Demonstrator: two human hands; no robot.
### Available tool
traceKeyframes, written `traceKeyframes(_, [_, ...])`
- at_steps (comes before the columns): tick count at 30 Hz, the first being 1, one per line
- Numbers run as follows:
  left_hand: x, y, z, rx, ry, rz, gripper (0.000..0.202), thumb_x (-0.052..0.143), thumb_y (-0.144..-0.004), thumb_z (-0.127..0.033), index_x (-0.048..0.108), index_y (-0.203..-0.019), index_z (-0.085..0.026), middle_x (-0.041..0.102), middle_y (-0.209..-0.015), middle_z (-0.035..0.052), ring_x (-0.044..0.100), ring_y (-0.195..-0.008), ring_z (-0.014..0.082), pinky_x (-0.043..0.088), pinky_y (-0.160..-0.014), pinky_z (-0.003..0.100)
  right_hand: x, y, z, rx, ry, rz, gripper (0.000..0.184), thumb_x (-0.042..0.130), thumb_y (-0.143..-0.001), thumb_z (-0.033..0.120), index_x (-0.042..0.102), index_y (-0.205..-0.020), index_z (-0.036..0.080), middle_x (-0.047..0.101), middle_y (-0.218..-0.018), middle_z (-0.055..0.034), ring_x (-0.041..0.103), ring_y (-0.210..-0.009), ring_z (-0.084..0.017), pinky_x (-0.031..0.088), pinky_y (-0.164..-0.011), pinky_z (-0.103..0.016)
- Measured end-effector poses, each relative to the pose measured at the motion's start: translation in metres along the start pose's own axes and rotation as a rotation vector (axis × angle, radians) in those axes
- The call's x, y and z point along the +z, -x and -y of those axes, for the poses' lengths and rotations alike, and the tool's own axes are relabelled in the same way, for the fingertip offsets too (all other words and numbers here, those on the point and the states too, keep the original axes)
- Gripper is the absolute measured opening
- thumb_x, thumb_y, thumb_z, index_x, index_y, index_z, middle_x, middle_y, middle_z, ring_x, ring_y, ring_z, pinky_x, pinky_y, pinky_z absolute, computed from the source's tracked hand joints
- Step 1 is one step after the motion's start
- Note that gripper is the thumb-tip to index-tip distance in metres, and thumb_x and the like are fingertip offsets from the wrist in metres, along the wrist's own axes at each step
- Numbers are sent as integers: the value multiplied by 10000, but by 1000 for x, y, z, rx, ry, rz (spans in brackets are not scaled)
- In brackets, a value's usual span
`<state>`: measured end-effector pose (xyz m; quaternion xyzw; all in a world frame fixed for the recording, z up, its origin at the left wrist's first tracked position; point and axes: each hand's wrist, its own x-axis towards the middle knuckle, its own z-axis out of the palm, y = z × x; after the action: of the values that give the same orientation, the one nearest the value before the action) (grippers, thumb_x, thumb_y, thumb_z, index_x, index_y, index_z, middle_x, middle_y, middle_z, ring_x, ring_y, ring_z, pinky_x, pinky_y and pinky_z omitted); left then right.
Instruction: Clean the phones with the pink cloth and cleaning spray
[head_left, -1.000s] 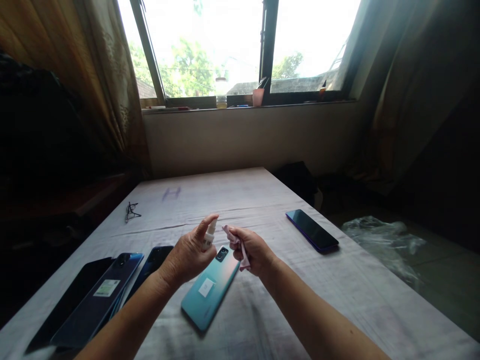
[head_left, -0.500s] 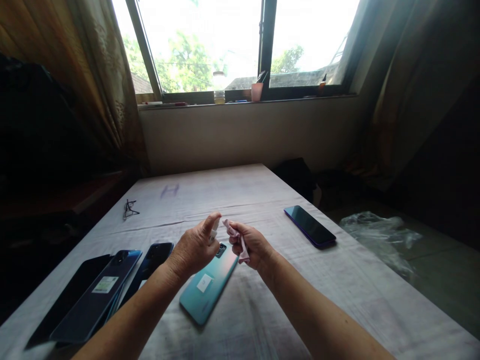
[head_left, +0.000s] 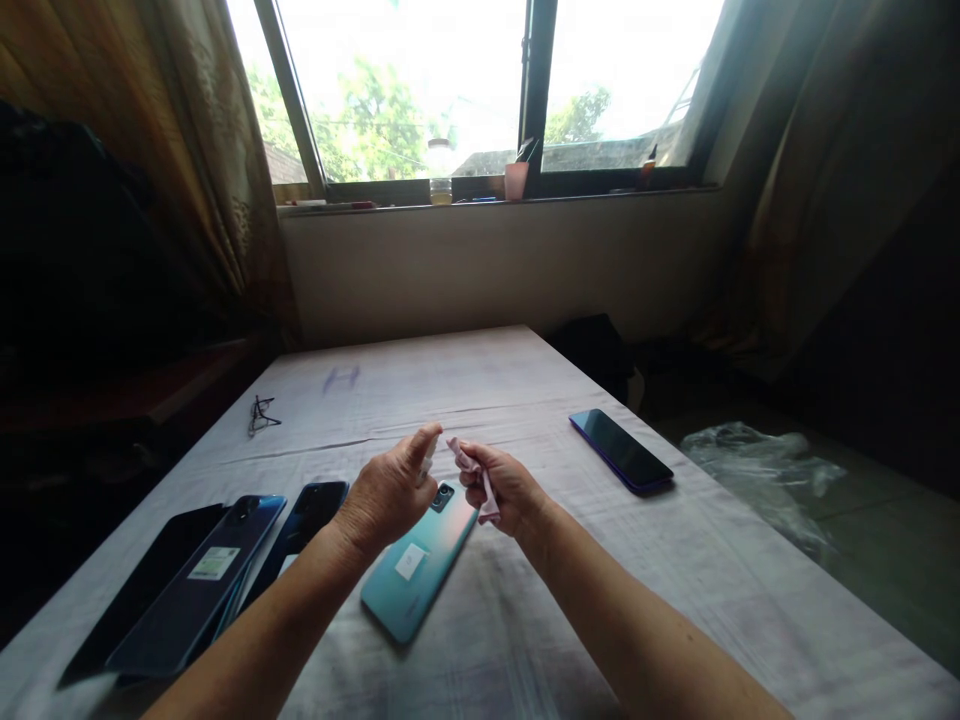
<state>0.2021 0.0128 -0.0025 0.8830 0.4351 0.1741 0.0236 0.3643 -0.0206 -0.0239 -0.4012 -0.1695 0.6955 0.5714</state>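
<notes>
My left hand point(head_left: 390, 488) is wrapped round a small spray bottle point(head_left: 427, 464), its index finger resting on top; most of the bottle is hidden by the fingers. Facing it, my right hand point(head_left: 504, 486) grips a crumpled pale pink cloth point(head_left: 486, 492), whose upper end points at the bottle. Beneath both hands a teal smartphone point(head_left: 420, 570) lies back side up, with a white sticker and a camera block at its far end.
Several dark phones point(head_left: 187, 590) lie overlapping at the left, near my forearm. Another phone point(head_left: 622, 450) rests screen up at the right. Eyeglasses point(head_left: 262, 414) sit on the cloth-covered table point(head_left: 420, 375) further back. A clear plastic bag point(head_left: 757, 470) is on the floor beyond the right edge.
The index finger on top of the spray bottle sits slightly lower, and less of the bottle shows. The view has shifted slightly; the hands hold nearly the same place.
</notes>
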Motion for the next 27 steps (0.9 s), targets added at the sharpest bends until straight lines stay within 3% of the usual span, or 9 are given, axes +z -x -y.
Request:
traceKeyframes(6, [1, 0, 1, 32, -17, -8, 728, 545, -801, -119, 385, -1492, -281, 682, -1284, 52, 731, -992, 254, 573, -831, 349, -1, -1, -1, -5, 9, 0, 242, 748, -775, 289, 526, -751, 195, 467, -497, 104, 346, -367, -43, 170, -345, -161])
traceKeyframes(18, [8, -2, 7, 25, 37, -51, 655, 543, -794, -128, 471, -1429, -272, 689, -1260, 73, 738, -948, 261, 562, -779, 336, -1, -1, -4, -55, 57, -15, 277, 785, -705, 318, 541, -724, 189, 465, -516, 96, 354, -406, -46, 185, -356, -169])
traceKeyframes(22, [8, -9, 31, -62, 122, -126, 743, 570, -827, -199, 346, -1532, -267, 715, -1157, 88, 742, -871, 261, 541, -757, 332, -3, -1, -2, -96, 102, -29, 272, 788, -659, 320, 563, -732, 184, 437, -513, 100, 348, -435, -51, 178, -364, -169])
traceKeyframes(27, [13, -25, 86, -225, 323, -246, 926, 583, -860, -326, 49, -1602, -183, 727, -950, 42, 732, -795, 225, 549, -754, 338, -8, -4, 1, -158, 211, -55, 313, 822, -600, 359, 593, -718, 180, 440, -531, 96, 357, -460, -48, 193, -383, -165])
